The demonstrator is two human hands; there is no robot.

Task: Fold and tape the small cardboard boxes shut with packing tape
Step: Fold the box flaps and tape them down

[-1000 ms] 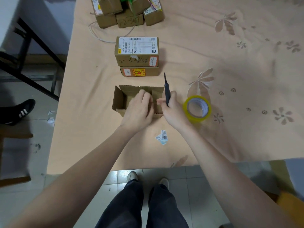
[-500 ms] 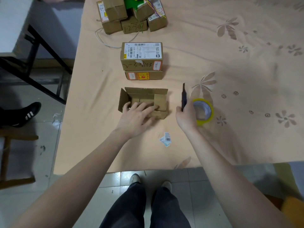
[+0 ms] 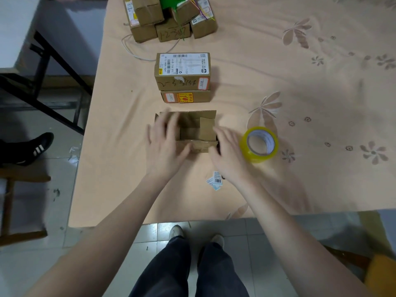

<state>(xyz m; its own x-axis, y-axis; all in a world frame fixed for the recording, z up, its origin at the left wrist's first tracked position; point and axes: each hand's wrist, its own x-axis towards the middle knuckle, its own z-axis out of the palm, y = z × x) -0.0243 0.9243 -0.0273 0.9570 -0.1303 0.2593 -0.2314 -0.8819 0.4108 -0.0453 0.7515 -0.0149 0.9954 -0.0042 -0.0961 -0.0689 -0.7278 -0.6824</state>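
A person stands at a surface [image 3: 132, 189] covered in peach floral cloth. Nearest lie small barcode stickers [image 3: 215, 182]. Beyond them, the left hand [image 3: 166, 146], fingers spread flat, rests on the left side of an open cardboard box [image 3: 196, 130]. The right hand [image 3: 229, 153], blurred, with fingers extended, touches its right end. A yellow tape roll [image 3: 259, 144] lies just beside that hand. Farther away sit two stacked labelled boxes [image 3: 183, 77], then a pile of boxes [image 3: 169, 18].
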